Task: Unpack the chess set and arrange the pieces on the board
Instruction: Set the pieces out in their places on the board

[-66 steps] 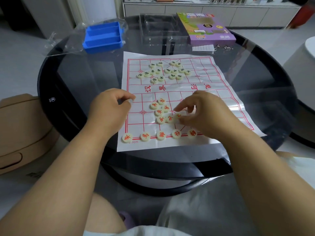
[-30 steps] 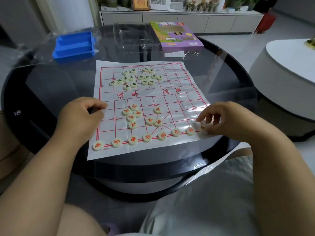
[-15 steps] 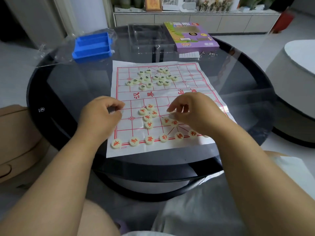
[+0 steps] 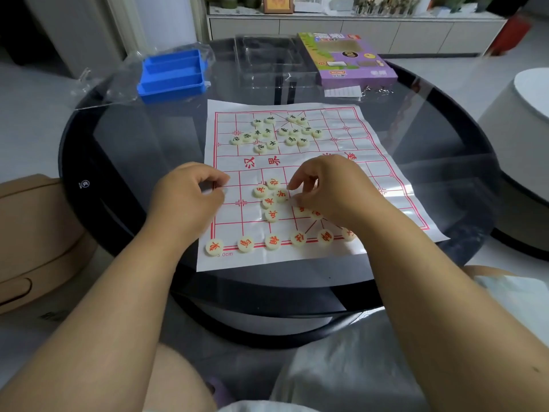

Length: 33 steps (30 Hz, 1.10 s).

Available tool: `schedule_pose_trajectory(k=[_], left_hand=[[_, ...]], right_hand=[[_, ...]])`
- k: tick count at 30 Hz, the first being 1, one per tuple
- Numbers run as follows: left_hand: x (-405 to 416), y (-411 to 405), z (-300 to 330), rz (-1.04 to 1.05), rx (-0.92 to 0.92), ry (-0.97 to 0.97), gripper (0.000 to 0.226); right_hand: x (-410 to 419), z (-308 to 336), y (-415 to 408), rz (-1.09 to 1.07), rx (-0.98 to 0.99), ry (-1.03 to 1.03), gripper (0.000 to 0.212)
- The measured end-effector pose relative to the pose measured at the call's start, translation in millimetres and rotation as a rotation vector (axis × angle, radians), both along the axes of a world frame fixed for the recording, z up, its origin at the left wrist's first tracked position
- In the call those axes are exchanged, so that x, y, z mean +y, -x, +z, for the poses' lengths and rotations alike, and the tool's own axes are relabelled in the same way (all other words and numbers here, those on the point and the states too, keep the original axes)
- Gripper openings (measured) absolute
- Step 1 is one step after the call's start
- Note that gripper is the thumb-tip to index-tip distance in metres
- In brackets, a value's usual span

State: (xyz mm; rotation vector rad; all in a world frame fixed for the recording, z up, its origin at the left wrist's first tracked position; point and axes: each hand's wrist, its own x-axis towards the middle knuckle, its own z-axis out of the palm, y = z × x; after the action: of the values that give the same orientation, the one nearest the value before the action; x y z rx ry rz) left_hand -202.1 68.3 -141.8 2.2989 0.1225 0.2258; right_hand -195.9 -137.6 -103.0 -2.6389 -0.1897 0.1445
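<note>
My right hand point(image 4: 332, 188) hovers with curled fingers over the loose red pieces point(image 4: 269, 200) on the paper board point(image 4: 386, 162); whether it pinches one I cannot tell. My left hand point(image 4: 187, 194), loosely curled, rests on the board's left edge.

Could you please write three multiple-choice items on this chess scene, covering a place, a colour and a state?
1. Where does the blue tray stand?
A. on the table beyond the board's far left corner
B. on the board
C. on the floor

2. What colour are the characters on the pieces in the near row?
A. blue
B. red
C. black

3. What is the left hand doing?
A. lifting the purple box
B. lying flat on the table
C. resting curled at the board's left edge

Answers: 1 A, the tray sits on the glass; 2 B, red marks show; 3 C, its fingers curl there.
</note>
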Motion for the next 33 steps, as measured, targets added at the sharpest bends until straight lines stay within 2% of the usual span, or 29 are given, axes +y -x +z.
schedule_pose_trajectory(k=[7,12,19,22,27,33], left_hand=[[-1,0,-1,0.006,-0.016,-0.024,0.016],[0,-1,-2,0.005,-0.027,-0.023,0.017],[-1,3,1,-0.005,-0.015,0.036,0.017],[-2,7,4,-0.005,-0.023,0.105,0.018],[-6,13,10,-0.019,-0.027,0.163,0.018],[-13,26,23,-0.01,-0.073,0.121,0.02]], right_hand=[[20,6,2,0.175,-0.005,0.054,0.03],[25,5,-2,0.207,-0.024,0.126,0.025],[29,1,-1,0.166,-0.006,0.134,0.027],[21,4,7,0.151,-0.068,0.087,0.026],[-31,18,31,0.062,-0.125,-0.061,0.022],[-103,16,53,-0.104,-0.109,-0.047,0.015]])
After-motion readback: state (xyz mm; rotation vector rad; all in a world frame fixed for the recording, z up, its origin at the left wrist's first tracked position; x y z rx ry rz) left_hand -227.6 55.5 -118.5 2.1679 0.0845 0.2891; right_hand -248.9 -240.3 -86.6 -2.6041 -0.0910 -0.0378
